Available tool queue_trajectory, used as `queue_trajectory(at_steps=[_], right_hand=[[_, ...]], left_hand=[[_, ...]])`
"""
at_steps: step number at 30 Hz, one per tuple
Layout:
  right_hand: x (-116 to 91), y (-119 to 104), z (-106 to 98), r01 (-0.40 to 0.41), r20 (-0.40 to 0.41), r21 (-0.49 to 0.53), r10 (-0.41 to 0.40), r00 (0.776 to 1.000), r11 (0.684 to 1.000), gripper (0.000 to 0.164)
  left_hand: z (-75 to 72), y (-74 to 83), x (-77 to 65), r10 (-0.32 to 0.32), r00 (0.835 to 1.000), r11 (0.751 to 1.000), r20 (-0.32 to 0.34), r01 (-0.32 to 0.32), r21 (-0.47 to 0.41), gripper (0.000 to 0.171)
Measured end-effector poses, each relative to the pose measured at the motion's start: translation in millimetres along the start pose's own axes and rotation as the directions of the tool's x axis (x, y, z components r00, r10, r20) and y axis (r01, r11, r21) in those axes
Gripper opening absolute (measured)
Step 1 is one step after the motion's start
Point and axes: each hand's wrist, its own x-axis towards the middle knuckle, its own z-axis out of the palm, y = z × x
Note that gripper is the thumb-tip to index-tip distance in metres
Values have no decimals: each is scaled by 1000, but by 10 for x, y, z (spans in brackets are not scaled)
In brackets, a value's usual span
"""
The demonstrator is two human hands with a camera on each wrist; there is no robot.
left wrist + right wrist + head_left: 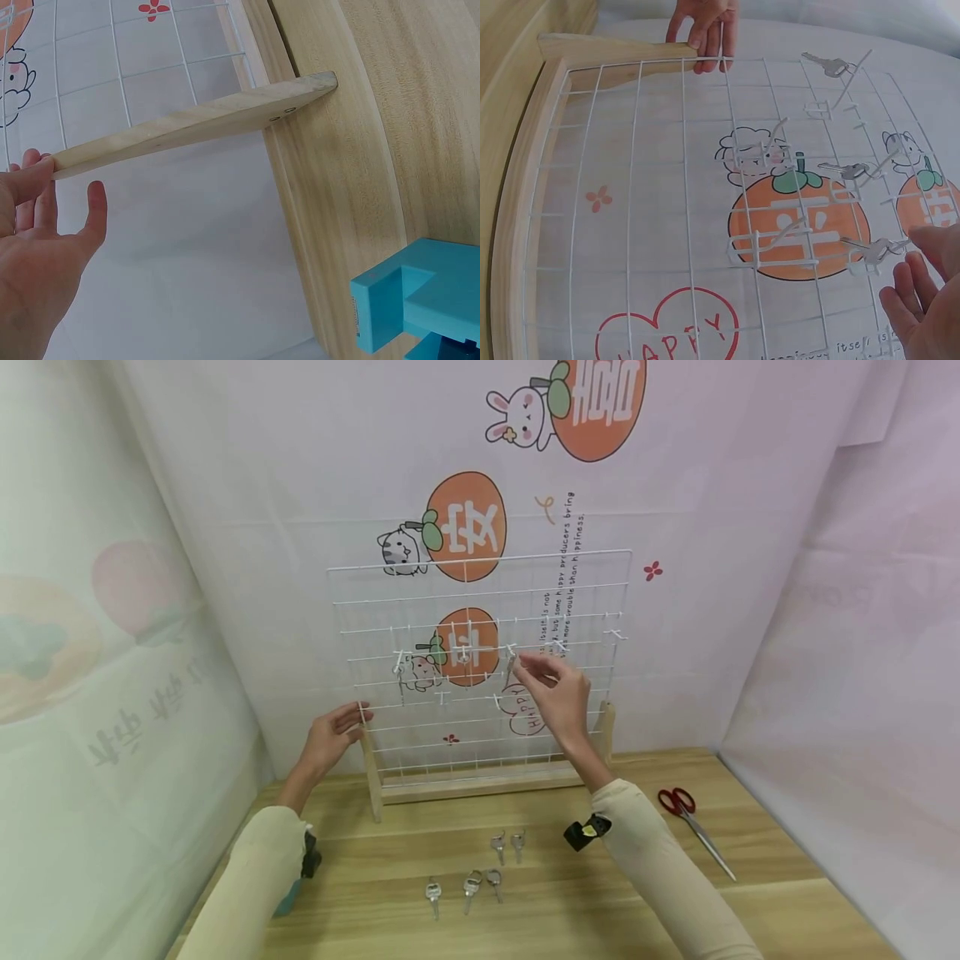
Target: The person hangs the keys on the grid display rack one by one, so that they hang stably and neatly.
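Observation:
My right hand (558,693) pinches a key by its ring at the tip of a white hook on the wire grid rack (547,556). In the right wrist view this key (870,249) points away from the thumb and fingers. Two more keys hang on hooks, an upper key (829,66) and a middle key (847,171). My left hand (333,735) holds the upper end of the rack's wooden side post (202,120) between thumb and fingers, with the little finger standing off it. Other white hooks (558,645) on the grid carry nothing.
Several loose keys (433,893) lie on the wooden table (375,877) in front of the rack. Scissors (678,803) with red handles lie at the right. A teal object (375,315) stands near the left forearm. A printed cloth (300,485) hangs behind the rack.

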Motion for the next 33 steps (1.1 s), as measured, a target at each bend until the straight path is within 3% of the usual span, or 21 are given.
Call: queue_trajectory(at_steps=[10, 18, 26, 33], right_hand=[[-164, 80, -95, -1, 106, -29, 4, 994, 1000, 27], [-351, 176, -145, -40, 243, -102, 64, 968, 994, 33], [-579, 389, -154, 46, 392, -146, 15, 920, 988, 27], [-812, 651, -151, 52, 526, -170, 46, 849, 984, 21]], left_hand=[[4, -20, 28, 8, 1000, 1000, 5, -8, -15, 52], [8, -13, 15, -4, 1000, 999, 2, 4, -37, 52], [3, 11, -7, -18, 1000, 1000, 2, 18, -21, 53], [-1, 48, -10, -24, 1000, 1000, 7, 24, -13, 53]])
